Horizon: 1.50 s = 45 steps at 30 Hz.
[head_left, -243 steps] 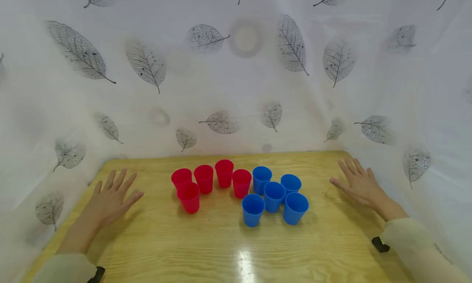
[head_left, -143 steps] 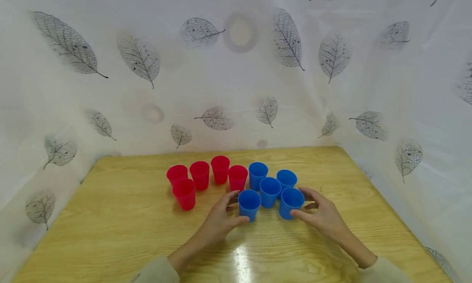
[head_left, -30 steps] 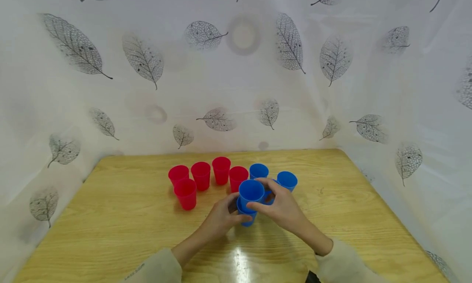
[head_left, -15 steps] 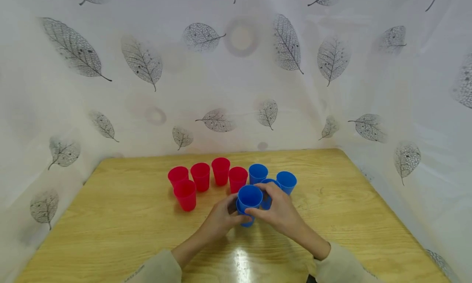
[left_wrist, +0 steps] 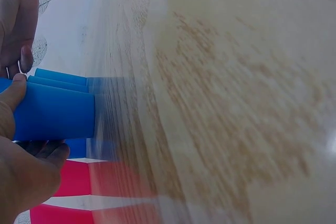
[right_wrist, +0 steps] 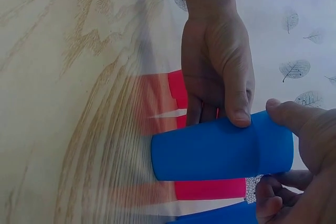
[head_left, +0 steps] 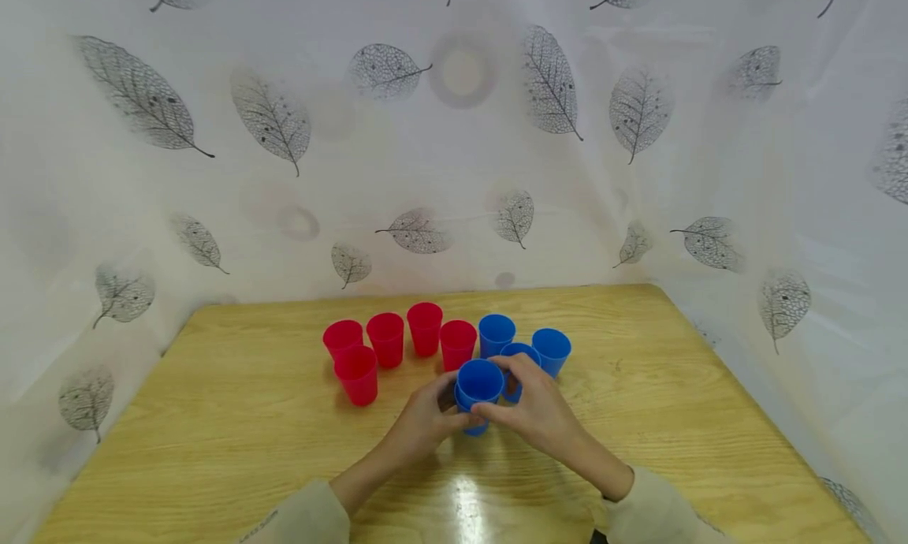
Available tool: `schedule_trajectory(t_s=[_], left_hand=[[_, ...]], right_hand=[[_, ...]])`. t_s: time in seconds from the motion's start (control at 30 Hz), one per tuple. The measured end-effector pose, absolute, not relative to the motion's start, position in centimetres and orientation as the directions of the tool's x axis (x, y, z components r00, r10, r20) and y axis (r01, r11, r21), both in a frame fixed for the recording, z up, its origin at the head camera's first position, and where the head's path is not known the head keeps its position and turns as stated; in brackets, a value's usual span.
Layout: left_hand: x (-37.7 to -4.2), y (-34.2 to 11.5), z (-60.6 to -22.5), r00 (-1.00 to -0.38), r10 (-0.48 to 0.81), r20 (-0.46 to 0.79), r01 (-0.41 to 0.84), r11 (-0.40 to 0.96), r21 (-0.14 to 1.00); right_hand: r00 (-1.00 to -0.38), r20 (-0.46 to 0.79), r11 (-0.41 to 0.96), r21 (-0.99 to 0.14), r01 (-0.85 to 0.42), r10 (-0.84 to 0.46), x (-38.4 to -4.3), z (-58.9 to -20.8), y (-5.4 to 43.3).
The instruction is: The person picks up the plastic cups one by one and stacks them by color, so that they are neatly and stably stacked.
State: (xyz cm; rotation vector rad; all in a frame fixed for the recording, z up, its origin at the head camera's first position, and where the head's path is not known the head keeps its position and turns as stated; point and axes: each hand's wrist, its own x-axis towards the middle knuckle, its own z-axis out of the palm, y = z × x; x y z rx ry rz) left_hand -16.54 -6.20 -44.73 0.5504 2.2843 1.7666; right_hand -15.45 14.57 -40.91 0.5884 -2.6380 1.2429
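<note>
Upper blue cup [head_left: 480,381] between right fingers [head_left: 514,363]

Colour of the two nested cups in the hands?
Plain blue, both: upper cup and lower cup. Best seen in the right wrist view.

Left hand [left_wrist: 26,174] grips a blue cup [left_wrist: 60,111], 2 red cups [left_wrist: 75,180] showing beyond
</note>
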Motion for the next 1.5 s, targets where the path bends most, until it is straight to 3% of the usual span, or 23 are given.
schedule_trajectory(t_s=[0.37,0.6,1.17,1.5], left_hand=[[-16.5,-6.1,-44.7,-0.911,0.406,0.068,0.165,0.210,0.964],[-16.4,-6.0,-44.7,-0.916,0.396,0.068,0.164,0.214,0.963],[-16.4,-6.0,-44.5,-0.922,0.383,0.048,0.155,0.255,0.954],[-16.4,-5.9,-44.6,-0.925,0.376,0.058,0.165,0.259,0.952]], right_hand=[[-0.885,0.369,0.514,-0.721,-0.465,-0.284,-15.3,-40.8,15.0],[-0.905,0.342,0.512,-0.746,-0.425,-0.253,-15.1,-39.8,16.2],[-0.867,0.479,0.605,-0.653,-0.455,-0.136,-16.1,-39.1,21.5],[-0.927,0.353,0.621,-0.701,-0.350,-0.125,-17.4,-39.3,25.0]])
